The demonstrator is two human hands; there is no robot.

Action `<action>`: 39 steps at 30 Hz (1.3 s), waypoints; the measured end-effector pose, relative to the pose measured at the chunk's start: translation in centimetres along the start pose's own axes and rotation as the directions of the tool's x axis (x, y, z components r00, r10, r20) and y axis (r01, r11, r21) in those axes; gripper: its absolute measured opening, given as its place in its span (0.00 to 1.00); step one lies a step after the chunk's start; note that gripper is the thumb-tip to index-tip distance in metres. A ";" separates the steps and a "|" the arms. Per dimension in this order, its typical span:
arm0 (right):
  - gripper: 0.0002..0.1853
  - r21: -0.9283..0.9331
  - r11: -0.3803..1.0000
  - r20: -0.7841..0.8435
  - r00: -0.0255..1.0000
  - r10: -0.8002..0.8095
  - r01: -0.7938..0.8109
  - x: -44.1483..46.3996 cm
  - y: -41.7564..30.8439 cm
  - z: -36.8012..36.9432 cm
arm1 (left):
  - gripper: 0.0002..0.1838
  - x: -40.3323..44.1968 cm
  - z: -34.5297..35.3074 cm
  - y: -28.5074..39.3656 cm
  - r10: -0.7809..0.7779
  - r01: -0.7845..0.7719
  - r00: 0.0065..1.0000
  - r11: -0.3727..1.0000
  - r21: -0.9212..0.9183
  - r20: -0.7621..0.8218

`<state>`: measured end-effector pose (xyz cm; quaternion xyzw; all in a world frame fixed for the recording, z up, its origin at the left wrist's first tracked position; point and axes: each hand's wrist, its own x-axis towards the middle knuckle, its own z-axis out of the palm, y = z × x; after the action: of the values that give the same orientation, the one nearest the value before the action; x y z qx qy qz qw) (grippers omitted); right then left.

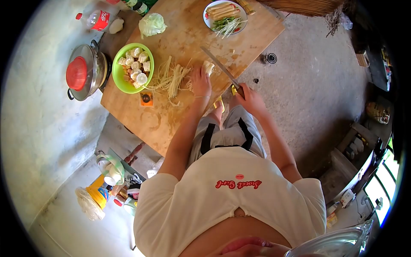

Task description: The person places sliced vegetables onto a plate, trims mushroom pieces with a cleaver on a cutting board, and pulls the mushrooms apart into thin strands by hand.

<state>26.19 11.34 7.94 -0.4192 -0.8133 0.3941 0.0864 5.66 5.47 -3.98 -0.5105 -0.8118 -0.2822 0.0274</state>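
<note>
My right hand (pixel 251 100) is wrapped round the handle of a kitchen knife (pixel 221 67). The blade points away from me over the wooden table, near its right edge. My left hand (pixel 201 82) has its fingers closed on a pale, layered piece of food (pixel 208 67), close beside the blade. I cannot tell if the blade touches the piece. Left of that hand lies a loose heap of thin pale strips (pixel 172 81). A green bowl (pixel 118 85) with corn chunks (pixel 141 79) and other pieces stands further left.
On the table (pixel 150 122) are a small orange packet (pixel 147 99), a cabbage (pixel 152 25) and a plate (pixel 207 22) of sticks and greens. A lidded pot (pixel 87 85) with a red bowl (pixel 77 73) on top and a cola bottle (pixel 94 19) stand by the wall.
</note>
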 end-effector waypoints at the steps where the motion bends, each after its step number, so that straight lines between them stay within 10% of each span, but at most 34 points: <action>1: 0.19 -0.001 1.000 0.004 1.000 0.002 -0.002 0.2 0.1 0.2 | 0.20 -0.3 0.3 0.0 -0.008 0.008 1.000 1.000 0.014 0.010; 27: 0.13 -0.393 0.865 0.087 0.949 -0.302 0.311 4.6 0.5 1.1 | 0.15 0.3 0.1 0.6 -0.132 0.124 0.988 0.987 -0.098 -0.080; 39: 0.09 -0.493 0.836 0.228 0.963 -0.143 0.241 7.4 -0.8 1.3 | 0.15 0.4 0.6 0.5 -0.182 0.172 0.978 0.980 -0.102 -0.103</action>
<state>20.38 15.83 6.25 -0.3051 -0.9314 0.1877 -0.0646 6.04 6.27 -4.10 -0.4202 -0.8372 -0.3493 0.0239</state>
